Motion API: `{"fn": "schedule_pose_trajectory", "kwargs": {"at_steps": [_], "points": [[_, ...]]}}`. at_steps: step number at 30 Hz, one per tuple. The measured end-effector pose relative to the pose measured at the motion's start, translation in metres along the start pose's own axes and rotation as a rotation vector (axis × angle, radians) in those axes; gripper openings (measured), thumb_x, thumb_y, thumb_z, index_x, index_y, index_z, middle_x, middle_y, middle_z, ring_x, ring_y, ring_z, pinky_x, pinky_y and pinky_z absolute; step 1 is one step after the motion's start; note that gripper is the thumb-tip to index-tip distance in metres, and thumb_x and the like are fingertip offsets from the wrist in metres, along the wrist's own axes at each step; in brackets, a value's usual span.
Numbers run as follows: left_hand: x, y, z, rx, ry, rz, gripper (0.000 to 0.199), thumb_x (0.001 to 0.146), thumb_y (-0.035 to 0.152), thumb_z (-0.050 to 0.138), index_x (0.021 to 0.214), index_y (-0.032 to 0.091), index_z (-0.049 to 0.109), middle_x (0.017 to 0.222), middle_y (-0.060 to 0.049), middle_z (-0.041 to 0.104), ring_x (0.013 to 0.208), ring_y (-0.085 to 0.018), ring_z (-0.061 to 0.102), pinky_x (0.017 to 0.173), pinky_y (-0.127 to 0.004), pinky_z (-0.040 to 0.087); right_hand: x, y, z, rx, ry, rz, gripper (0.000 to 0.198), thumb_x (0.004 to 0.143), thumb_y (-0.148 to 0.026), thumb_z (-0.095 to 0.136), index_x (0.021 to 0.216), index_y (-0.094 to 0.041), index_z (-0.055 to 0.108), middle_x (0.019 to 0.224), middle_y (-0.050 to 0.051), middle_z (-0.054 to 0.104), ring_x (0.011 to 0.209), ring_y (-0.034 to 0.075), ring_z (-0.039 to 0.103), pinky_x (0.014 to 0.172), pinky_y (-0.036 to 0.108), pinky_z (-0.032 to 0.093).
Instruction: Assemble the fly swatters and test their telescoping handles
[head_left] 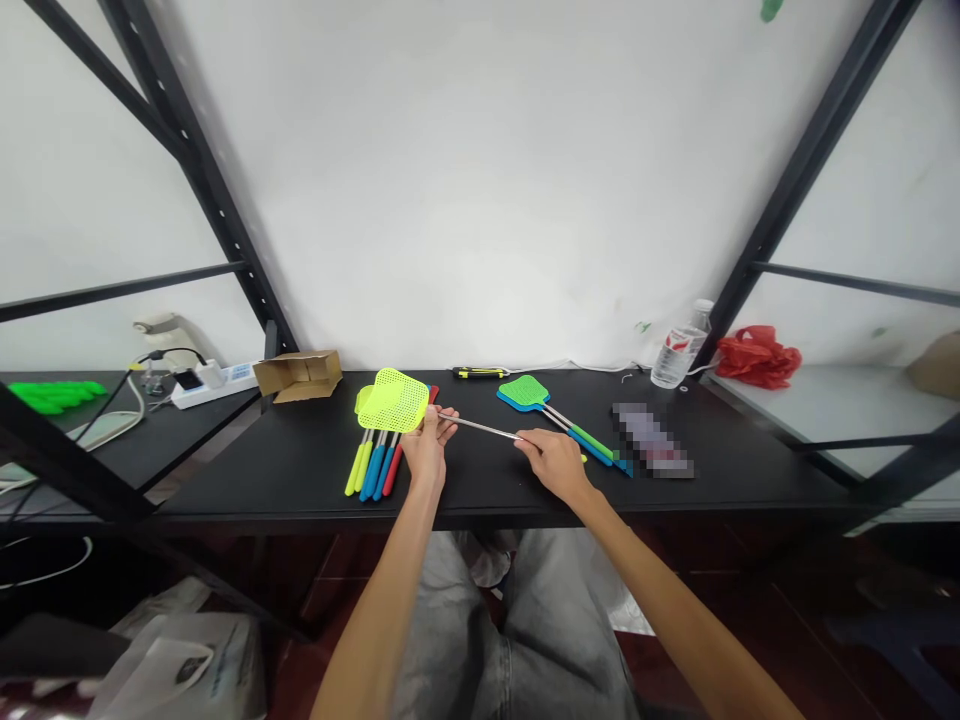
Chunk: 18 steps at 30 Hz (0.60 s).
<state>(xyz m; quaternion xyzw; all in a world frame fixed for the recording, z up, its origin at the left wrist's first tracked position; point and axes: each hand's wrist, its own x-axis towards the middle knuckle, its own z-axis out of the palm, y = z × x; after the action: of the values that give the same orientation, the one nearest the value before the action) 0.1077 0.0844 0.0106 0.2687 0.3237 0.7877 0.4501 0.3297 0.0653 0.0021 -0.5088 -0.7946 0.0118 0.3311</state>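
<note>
Left hand [427, 448] pinches yellow swatter [396, 402] near its head; right hand [553, 462] grips opposite end. Likely light, flexible mesh [386, 408]; take stiffer-looking shaft [480, 427] between hands.

Bright white wall [487, 200], dim below tabletop [262, 460], edges stretched, one pixelated patch [651, 440]

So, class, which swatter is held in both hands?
The yellow swatter whose metal rod runs from the left hand to the right hand; the other swatters lie on the table.

The swatter [397, 402] pairs plastic with shiny metal
</note>
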Motion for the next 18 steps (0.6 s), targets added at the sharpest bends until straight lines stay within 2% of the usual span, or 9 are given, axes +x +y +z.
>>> {"fn": "schedule_pose_trajectory", "kwargs": {"at_steps": [4, 8, 11, 14, 18], "points": [[-0.004, -0.003, 0.005, -0.014, -0.034, -0.011, 0.035, 0.075, 0.043, 0.077, 0.086, 0.011, 0.068, 0.082, -0.009, 0.073, 0.078, -0.019, 0.073, 0.072, -0.028, 0.055, 0.002, -0.002, -0.001, 0.001, -0.045, 0.020, 0.033, 0.099, -0.039, 0.043, 0.104, -0.028, 0.074, 0.100, 0.003, 0.076, 0.091, 0.021, 0.068, 0.071, 0.026, 0.040], [-0.018, -0.018, 0.025, 0.032, -0.200, -0.070, 0.035, 0.072, 0.044, 0.079, 0.081, 0.012, 0.068, 0.080, -0.010, 0.073, 0.078, -0.020, 0.073, 0.073, -0.030, 0.056, 0.009, -0.017, 0.001, 0.000, -0.067, 0.059, 0.037, 0.101, -0.038, 0.036, 0.098, -0.030, 0.072, 0.085, 0.001, 0.076, 0.081, 0.020, 0.068, 0.067, 0.025, 0.037], [-0.024, -0.030, 0.037, 0.057, -0.249, -0.101, 0.036, 0.071, 0.045, 0.079, 0.080, 0.011, 0.068, 0.082, -0.013, 0.073, 0.082, -0.024, 0.073, 0.076, -0.034, 0.056, 0.015, -0.027, 0.005, 0.011, -0.033, 0.102, 0.039, 0.102, -0.041, 0.033, 0.098, -0.031, 0.071, 0.088, 0.000, 0.076, 0.082, 0.020, 0.068, 0.066, 0.025, 0.036], [-0.024, -0.035, 0.039, 0.083, -0.249, -0.112, 0.036, 0.071, 0.044, 0.079, 0.082, 0.011, 0.069, 0.085, -0.014, 0.074, 0.088, -0.027, 0.073, 0.077, -0.037, 0.057, 0.018, -0.029, 0.006, -0.007, -0.045, 0.119, 0.041, 0.102, -0.043, 0.032, 0.100, -0.030, 0.071, 0.088, 0.001, 0.076, 0.082, 0.020, 0.068, 0.065, 0.025, 0.035], [-0.025, -0.036, 0.037, 0.142, -0.323, -0.122, 0.035, 0.076, 0.046, 0.074, 0.085, 0.012, 0.070, 0.088, -0.015, 0.074, 0.089, -0.028, 0.073, 0.074, -0.037, 0.057, 0.017, -0.027, 0.005, -0.048, -0.027, 0.132, 0.043, 0.102, -0.045, 0.030, 0.105, -0.029, 0.070, 0.087, 0.004, 0.075, 0.080, 0.021, 0.067, 0.063, 0.026, 0.032]]}}
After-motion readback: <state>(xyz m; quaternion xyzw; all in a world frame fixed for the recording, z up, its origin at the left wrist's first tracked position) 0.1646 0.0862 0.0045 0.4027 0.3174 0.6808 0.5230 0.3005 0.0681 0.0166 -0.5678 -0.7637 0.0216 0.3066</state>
